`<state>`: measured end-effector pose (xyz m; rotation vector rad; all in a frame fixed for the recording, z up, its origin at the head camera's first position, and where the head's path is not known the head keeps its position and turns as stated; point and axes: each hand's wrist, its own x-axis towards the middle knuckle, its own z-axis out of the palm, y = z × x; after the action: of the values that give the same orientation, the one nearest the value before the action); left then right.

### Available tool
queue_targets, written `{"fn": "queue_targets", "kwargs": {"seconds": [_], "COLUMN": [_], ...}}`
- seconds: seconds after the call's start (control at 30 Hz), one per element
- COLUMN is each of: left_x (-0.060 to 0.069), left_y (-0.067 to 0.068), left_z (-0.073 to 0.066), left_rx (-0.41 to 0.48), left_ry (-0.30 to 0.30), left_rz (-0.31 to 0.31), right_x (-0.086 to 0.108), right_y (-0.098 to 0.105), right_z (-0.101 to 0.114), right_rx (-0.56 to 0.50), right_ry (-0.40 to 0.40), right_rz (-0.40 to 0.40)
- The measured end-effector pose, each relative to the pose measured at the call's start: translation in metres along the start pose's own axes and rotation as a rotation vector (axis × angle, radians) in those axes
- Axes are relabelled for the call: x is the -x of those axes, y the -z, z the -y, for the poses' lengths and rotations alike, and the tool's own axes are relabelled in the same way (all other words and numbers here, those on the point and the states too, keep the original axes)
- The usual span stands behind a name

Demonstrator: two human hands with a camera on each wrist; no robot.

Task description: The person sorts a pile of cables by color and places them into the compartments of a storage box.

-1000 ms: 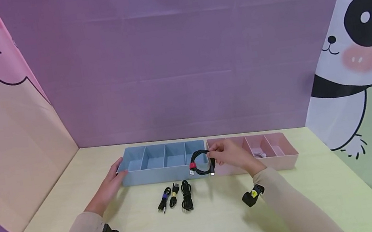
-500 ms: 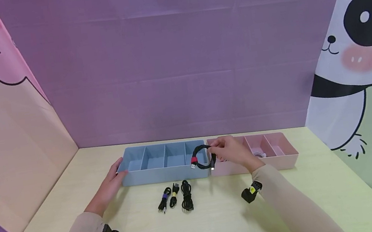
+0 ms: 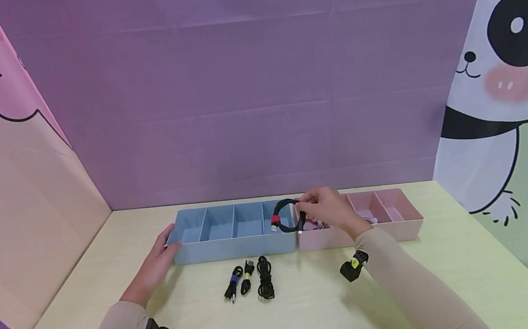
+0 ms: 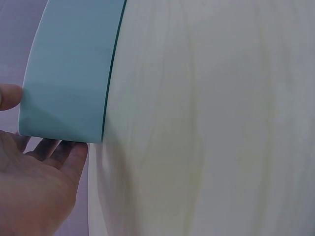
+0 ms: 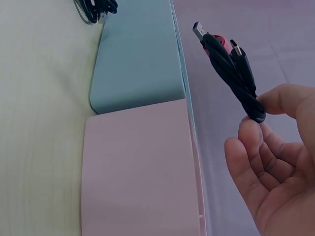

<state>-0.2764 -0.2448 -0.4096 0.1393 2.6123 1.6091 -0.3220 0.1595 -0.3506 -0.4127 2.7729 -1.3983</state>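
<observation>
In the head view my right hand (image 3: 324, 209) pinches a coiled black USB cable (image 3: 283, 225) with a red tie between thumb and forefinger. It hangs above where the blue and pink boxes meet. The right wrist view shows the cable's metal plugs at the top of the coil (image 5: 229, 73), clear of both boxes. My left hand (image 3: 155, 260) holds the left end of the blue divided box (image 3: 235, 247), thumb at the rim and fingers against the end wall (image 4: 69, 88). The pink divided box (image 3: 387, 232) stands alongside, partly hidden behind my right hand.
Three bundled black cables lie before the blue box: one with a purple tie (image 3: 233, 284), one with a yellow tie (image 3: 247, 276), and a thicker one (image 3: 264, 278). Pale cables (image 3: 368, 219) sit in the pink box. A purple backdrop (image 3: 255, 103) rises behind.
My right hand has lifted the black cable slightly upward and away from me, a little to the right. The left hand and both boxes have stayed in place.
</observation>
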Motion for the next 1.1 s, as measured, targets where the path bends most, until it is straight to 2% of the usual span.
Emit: {"fn": "queue_targets", "kwargs": {"seconds": [0.2, 0.6, 1.1], "left_x": [-0.002, -0.003, 0.0], "left_y": [0.0, 0.001, 0.0], "left_z": [0.001, -0.002, -0.001], "left_rx": [-0.003, -0.024, -0.006], "left_ry": [0.011, 0.027, 0.013], "left_rz": [0.004, 0.012, -0.001], "right_x": [-0.003, -0.01, -0.02], "right_y": [0.0, -0.003, -0.011], "right_z": [0.002, 0.003, 0.002], "right_rx": [-0.002, 0.025, 0.022], "right_ry": [0.031, 0.013, -0.005], "right_rz": [-0.006, -0.002, -0.008]}}
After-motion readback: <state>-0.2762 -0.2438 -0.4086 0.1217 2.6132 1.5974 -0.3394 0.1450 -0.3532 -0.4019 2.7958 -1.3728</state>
